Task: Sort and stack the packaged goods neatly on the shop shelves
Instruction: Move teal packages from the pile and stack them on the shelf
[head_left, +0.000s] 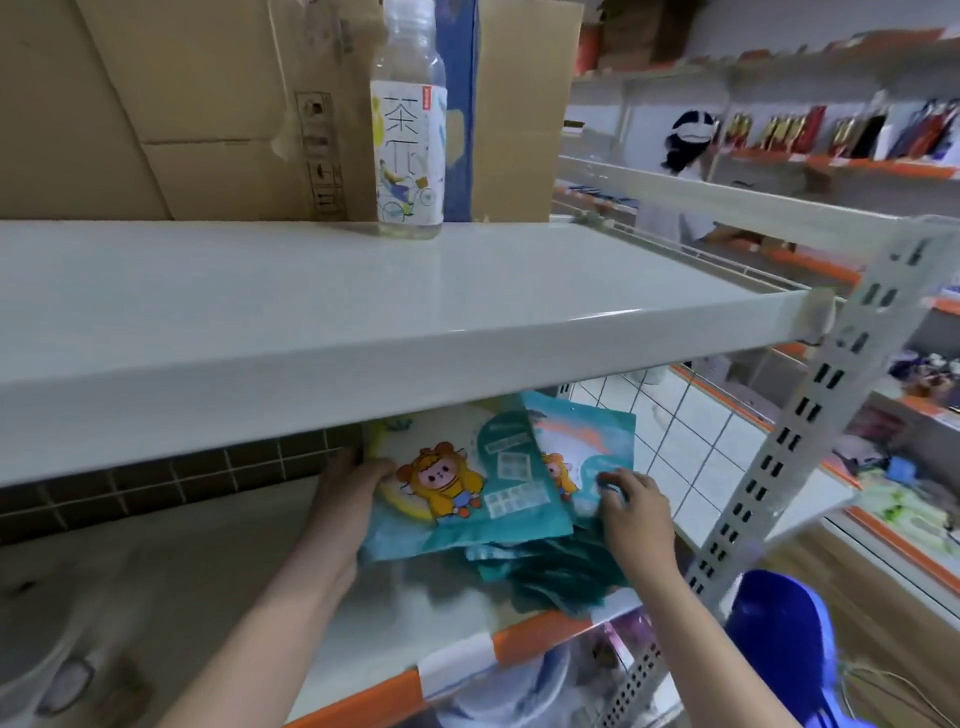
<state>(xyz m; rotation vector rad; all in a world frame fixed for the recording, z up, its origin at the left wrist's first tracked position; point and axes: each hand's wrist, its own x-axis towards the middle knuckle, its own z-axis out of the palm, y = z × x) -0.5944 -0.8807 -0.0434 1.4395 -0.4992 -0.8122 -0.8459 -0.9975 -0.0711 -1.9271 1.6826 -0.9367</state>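
While both hands work under the upper shelf, the teal pouches lie in a loose heap on the lower shelf, toward its right end and near the orange front edge.

1. Left hand: it holds the left edge of the top pouch, the one printed with a cartoon figure in a yellow coat. The fingers curl around the far side of that edge; the thumb is not clearly visible.
2. Right hand: the fingers are bent and rest on a second pouch, which tilts up behind and to the right of the top pouch. Whether they pinch it or only press on it cannot be determined.
3. Progress, as a judgement: the task appears to be at an early to middle stage. The pouches are gathered on one shelf, but the lower ones lie crumpled and fanned at differing angles, with no squared stack visible. Aligning and stacking remain to be done.
4. The upper shelf carries a drink bottle in front of cardboard boxes.
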